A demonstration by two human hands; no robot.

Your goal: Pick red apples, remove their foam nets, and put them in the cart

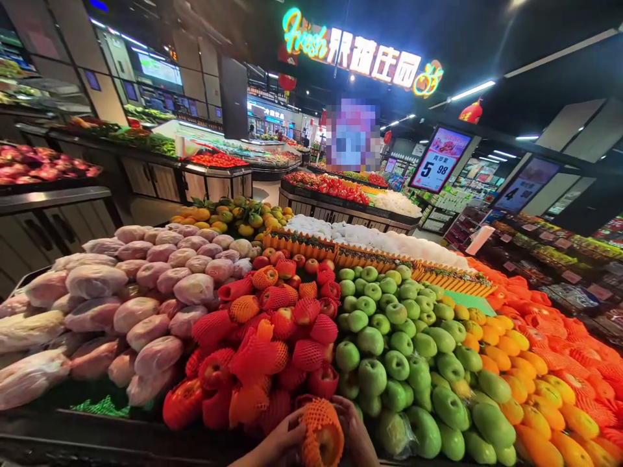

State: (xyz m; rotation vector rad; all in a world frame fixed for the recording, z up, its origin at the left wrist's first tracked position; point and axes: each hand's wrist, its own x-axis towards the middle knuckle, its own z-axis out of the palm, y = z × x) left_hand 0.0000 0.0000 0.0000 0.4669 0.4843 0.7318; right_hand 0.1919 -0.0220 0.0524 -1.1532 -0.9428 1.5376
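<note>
At the bottom edge of the head view, both hands met around one apple in an orange foam net (pixel 322 436), held just in front of the heap of netted red apples (pixel 265 350). Left of that heap lay a bank of pale fruit wrapped in plastic film (pixel 131 292). The left hand (pixel 282 444) cupped the netted apple from its left side, fingers curled against the mesh; the right hand (pixel 353 433) closed on its right side, fingers wrapped over the top edge of the net. Between them the fruit sat low, close to the dark front rim of the display (pixel 73 434).

Doing this step well probably meant keeping both palms snug on the foam so it stayed seated round the apple, and pressing gently enough not to bruise the flesh. Further right rose the mound of green apples (pixel 389 344), then the long green mangoes (pixel 467 415), then rows of orange fruit (pixel 535 389), some of it netted as well.
</note>
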